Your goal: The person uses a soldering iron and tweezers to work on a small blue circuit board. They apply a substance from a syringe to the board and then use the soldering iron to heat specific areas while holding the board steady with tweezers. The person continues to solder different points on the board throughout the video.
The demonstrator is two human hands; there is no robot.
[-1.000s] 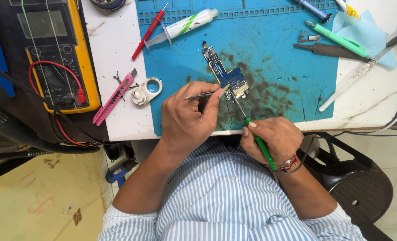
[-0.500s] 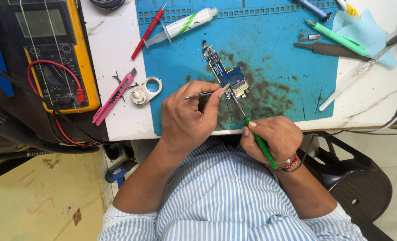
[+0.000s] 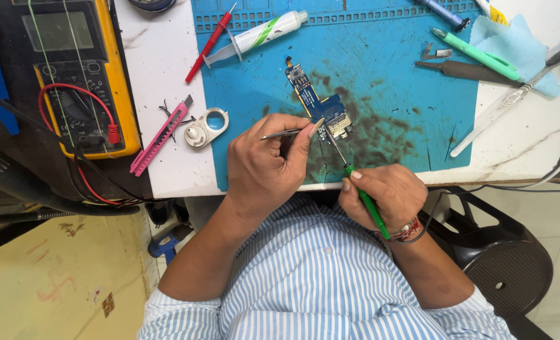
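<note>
Your left hand (image 3: 270, 167) pinches tweezers (image 3: 283, 133); your right hand (image 3: 384, 195) grips a green screwdriver (image 3: 362, 195) on the circuit board (image 3: 318, 104), at twelve o'clock on the stained blue mat (image 3: 387, 82). A multimeter (image 3: 72, 75) sits at nine.

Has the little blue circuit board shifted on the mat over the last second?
No. The blue circuit board lies at the same spot and angle on the blue mat, just as far from the white syringe above it.

White worktable (image 3: 160, 56), blue repair mat (image 3: 393, 75), yellow multimeter (image 3: 72, 75), pink utility knife (image 3: 159, 138), red probe (image 3: 209, 43)
</note>
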